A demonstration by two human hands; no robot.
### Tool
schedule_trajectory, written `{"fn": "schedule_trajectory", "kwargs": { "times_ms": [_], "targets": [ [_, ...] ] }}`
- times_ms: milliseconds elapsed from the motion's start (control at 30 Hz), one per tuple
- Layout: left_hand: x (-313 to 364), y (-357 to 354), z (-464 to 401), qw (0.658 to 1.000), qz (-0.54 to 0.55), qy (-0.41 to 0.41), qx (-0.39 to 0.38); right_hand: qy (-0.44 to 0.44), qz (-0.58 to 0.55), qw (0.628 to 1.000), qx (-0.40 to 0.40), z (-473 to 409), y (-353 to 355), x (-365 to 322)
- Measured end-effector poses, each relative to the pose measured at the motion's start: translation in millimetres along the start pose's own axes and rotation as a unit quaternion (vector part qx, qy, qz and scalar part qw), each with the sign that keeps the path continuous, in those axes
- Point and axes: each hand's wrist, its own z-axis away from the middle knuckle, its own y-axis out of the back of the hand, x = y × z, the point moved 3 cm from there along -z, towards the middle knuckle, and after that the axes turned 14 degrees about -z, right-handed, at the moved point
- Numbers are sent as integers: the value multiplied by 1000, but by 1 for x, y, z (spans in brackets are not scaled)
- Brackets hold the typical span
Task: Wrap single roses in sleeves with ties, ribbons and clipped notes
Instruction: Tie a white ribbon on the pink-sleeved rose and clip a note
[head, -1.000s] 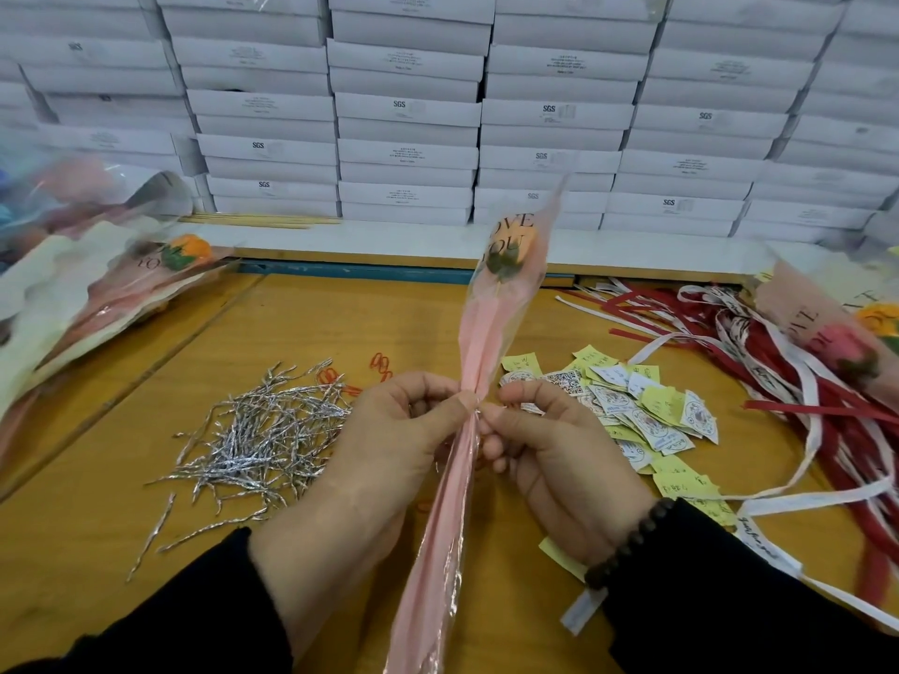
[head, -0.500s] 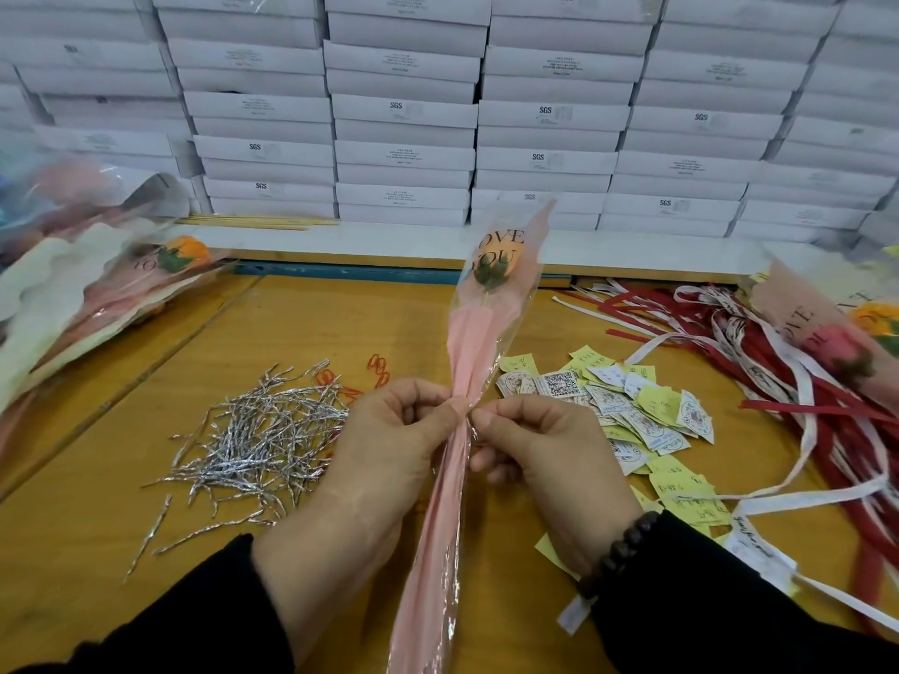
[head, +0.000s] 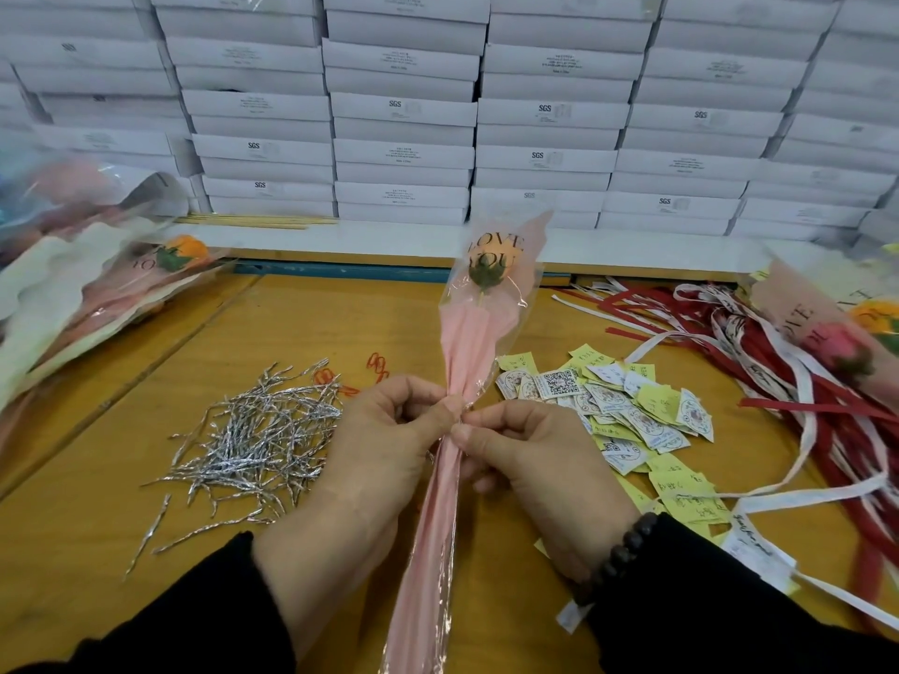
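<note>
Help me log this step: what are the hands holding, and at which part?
Both the left hand and right hand pinch the sleeved rose at its gathered neck, below the flower.

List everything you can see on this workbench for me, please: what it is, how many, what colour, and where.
sleeved rose: one, pink sleeve, orange bloom, held upright at centre
twist ties: a heap, silver, table left of the hands
paper clips: a few, orange-red, behind the ties
notes: a pile, yellow and white, table right of the hands
ribbons: a tangle, red and white, far right
finished roses: several sleeved, far left; more at far right
boxes: many, white, stacked along the back
left hand: pinches the sleeve's neck
right hand: pinches the same spot; dark bead bracelet on the wrist
</note>
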Motion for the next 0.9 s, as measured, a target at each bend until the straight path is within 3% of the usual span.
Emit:
{"fn": "schedule_trajectory", "kwargs": {
  "times_ms": [300, 400, 467, 533, 567, 633, 733, 900],
  "targets": [
    [-2, -3, -1, 999, 26, 12, -37, -2, -2, 1000, 14, -3, 4, 3],
    [-4, -2, -1, 999, 28, 25, -33, 19, 54, 998, 16, -3, 4, 2],
    [-4, -2, -1, 999, 19, 29, -26, 96, 221, 970, 21, -2, 4, -2],
    [-4, -2, -1, 999, 16, 28, -23, 188, 410, 893, 10, 2, 0, -9],
    [-3, -2, -1, 999, 16, 28, -22, 215, 471, 856, 0, 5, -3, -13],
    [-3, -3, 0, 999, 22, 30, -21, 222, 525, 821, -19, 6, -4, -20],
    [-2, -3, 1, 998, 45, 39, -25, 185, 517, 836, -26, 1, 4, -32],
    [1, 0, -1, 998, 44, 38, -22, 156, 524, 836, 44, -14, 46, -68]
  ]
}}
